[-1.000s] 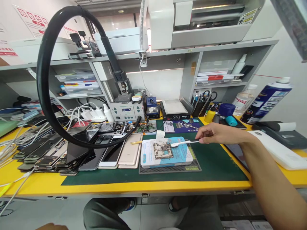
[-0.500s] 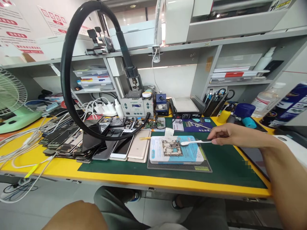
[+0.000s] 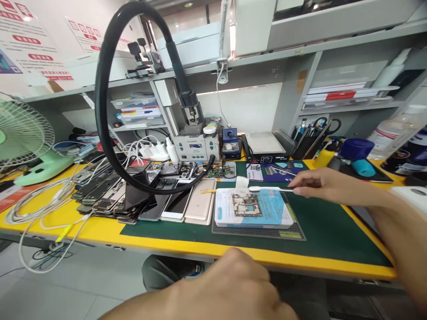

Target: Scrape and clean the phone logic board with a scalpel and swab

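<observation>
- Rising into the bottom centre of the frame since the earlier pictures, the left hand (image 3: 230, 289) now looms large and blurred below the tabletop (image 3: 100, 229) edge; whether its fingers are spread or curled I cannot tell.
- At centre right, the right hand (image 3: 320, 186) pinches the white swab (image 3: 270, 189) between pressed fingers.
- Swab tip hangs just above the upper edge of the blue-and-white pad (image 3: 267, 209), off the circuit board (image 3: 247, 204).
- By my judgement, the board's wiping looks paused, unfinished.

Matt green mat (image 3: 320, 231); white plastic brush (image 3: 267, 189); glossy phones (image 3: 187, 204).
</observation>
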A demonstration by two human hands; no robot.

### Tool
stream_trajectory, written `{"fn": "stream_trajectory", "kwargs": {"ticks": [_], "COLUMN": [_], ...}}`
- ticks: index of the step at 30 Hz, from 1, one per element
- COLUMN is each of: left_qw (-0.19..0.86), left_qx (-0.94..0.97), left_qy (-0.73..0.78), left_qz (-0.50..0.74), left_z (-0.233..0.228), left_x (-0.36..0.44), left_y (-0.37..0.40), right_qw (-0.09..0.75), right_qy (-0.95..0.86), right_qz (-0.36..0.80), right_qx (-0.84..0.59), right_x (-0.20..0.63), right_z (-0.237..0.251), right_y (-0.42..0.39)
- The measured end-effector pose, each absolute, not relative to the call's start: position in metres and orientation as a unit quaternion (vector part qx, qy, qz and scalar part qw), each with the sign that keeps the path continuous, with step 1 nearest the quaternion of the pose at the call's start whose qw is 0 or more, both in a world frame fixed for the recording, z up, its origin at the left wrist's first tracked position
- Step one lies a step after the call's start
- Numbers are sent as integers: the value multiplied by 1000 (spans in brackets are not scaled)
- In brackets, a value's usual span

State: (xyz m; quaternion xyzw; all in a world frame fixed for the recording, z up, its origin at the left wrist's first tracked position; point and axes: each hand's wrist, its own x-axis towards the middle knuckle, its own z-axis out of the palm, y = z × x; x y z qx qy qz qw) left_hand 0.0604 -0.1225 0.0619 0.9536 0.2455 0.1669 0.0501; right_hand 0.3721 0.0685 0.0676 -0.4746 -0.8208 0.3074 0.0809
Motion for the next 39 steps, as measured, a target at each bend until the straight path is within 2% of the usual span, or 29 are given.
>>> {"fn": "stream_trajectory", "kwargs": {"ticks": [4,7,18,25,31,39], "left_qw": [13,-17,-66,-72,-65,-64], "left_qx": [881,861,857,860,861,860], "left_qy": [354,370,373,373,376,385], "left_qz": [313,348,351,340,336,328], "left_z": [55,41,4,1,0,1], "left_x": [33,21,27,25,25,28], "left_y": [-102,-90,-74,-74,-75,-75], "right_qw": [120,124,140,164,137,152], "right_qy": [-827,-830,-850,-848,-856,-857], "right_qz": [311,314,274,252,266,240], "right_qx": [-454,-444,-428,-436,-421,-430], "right_x": [350,335,317,318,318,318], "right_z": [67,65,57,53,56,56], "right_y": [59,51,40,44,40,40]}}
